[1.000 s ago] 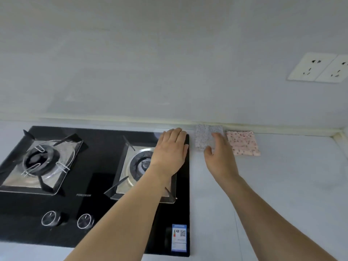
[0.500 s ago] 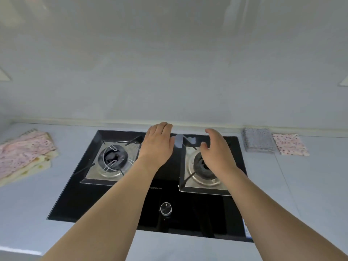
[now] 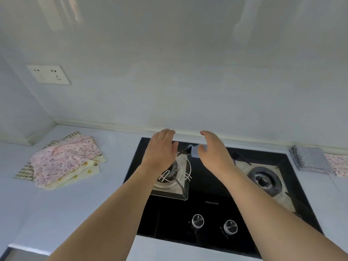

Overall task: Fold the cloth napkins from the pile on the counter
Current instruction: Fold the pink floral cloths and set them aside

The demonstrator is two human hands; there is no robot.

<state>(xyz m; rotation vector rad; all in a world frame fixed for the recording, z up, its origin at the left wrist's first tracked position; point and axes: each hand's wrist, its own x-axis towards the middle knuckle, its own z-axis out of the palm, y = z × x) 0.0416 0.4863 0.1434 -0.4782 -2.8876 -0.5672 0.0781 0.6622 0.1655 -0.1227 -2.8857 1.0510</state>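
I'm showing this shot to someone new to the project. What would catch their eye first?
Two bare forearms reach in over a black gas hob, left hand and right hand open and empty. A loose pile of patterned napkins lies left of it; two folded napkins lie at the right edge.

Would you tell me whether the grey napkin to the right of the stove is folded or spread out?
Folded. The grey napkin lies as a compact rectangle with stacked layer edges along its left side, beside a pink napkin.

Rumpled napkin pile (image 3: pixel 66 161) lies left on counter (image 3: pixel 56 213)
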